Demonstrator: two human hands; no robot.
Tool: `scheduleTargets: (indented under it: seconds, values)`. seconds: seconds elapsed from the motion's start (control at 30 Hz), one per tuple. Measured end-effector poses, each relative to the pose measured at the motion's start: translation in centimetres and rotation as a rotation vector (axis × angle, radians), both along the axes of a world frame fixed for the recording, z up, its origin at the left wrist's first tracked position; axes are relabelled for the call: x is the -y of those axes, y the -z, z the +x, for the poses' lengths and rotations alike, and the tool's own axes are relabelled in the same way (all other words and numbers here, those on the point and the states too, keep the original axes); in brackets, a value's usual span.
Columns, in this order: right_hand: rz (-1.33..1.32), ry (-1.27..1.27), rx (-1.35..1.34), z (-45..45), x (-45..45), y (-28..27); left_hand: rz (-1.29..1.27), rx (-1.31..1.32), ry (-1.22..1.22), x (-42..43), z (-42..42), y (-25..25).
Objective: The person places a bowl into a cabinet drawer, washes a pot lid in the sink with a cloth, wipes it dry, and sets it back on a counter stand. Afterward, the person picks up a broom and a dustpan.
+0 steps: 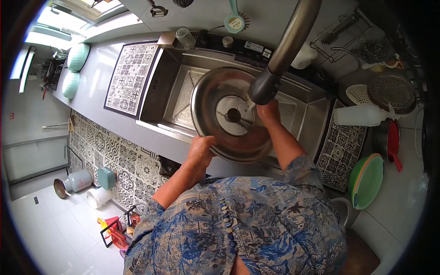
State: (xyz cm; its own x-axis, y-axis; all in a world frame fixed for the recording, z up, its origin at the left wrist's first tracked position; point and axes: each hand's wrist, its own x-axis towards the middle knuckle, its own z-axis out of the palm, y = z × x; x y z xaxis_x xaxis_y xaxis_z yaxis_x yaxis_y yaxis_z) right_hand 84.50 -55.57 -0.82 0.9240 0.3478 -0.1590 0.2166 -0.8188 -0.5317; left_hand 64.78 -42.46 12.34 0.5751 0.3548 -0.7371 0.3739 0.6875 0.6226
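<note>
A large round stainless steel basin [208, 133] is tilted over the sink [178, 119], its shiny inside facing me. My left hand [200, 150] is closed on its near-left rim. My right hand [269, 112] reaches over the right part of the basin, just under the dark head of the faucet [263, 87]. The faucet head hides most of the right fingers, so their grip does not show. Something pale, perhaps water, shows beside the spout. A dark round shape, apparently a reflection, sits on the basin's flat bottom.
Patterned mats [132, 78] lie on both sides of the sink. A glass [184, 37] stands on the back ledge. To the right are a white bottle [360, 115], green plastic basins [368, 181] and a red-handled pan [393, 142]. Mint-green baskets [70, 85] sit at the far left.
</note>
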Motion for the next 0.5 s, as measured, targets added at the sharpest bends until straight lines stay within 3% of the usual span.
scheduleTargets:
  seconds: [0.03,0.07,0.23,0.27,0.3,0.33,0.37,0.4,0.5]
  values:
    - [0.13,0.191,-0.099,0.9,-1.3,0.7,-0.02,-0.021,0.009,0.1,0.2,-0.1]
    - [0.248,0.121,-0.016,1.6,-2.8,4.3,-0.04,-0.045,0.017,0.2,0.3,-0.2]
    - [0.695,-0.173,-0.229,-3.2,-8.4,-1.9,-0.074,-0.069,0.066,0.4,0.7,0.3]
    - [0.737,-0.289,-0.13,-4.5,-9.1,-1.8,-0.106,-0.061,0.083,0.2,0.7,0.8]
    - [0.925,-0.356,-0.407,-6.2,-9.7,-0.9,-0.107,-0.062,0.084,-0.3,0.7,1.5]
    - [0.675,-0.456,-0.657,-7.0,-7.6,-7.4,-0.153,-0.055,0.038,-1.0,0.5,2.4]
    - [0.686,-0.627,-0.428,-7.9,-6.8,-7.0,-0.2,-0.047,-0.005,-1.7,0.3,3.2]
    - [0.88,-0.721,-0.423,-8.6,-5.5,-7.5,-0.233,0.012,0.02,-2.5,0.1,3.1]
    - [0.665,-0.837,-0.383,-7.8,-0.3,-7.0,-0.069,-0.042,-0.027,-3.9,0.1,1.9]
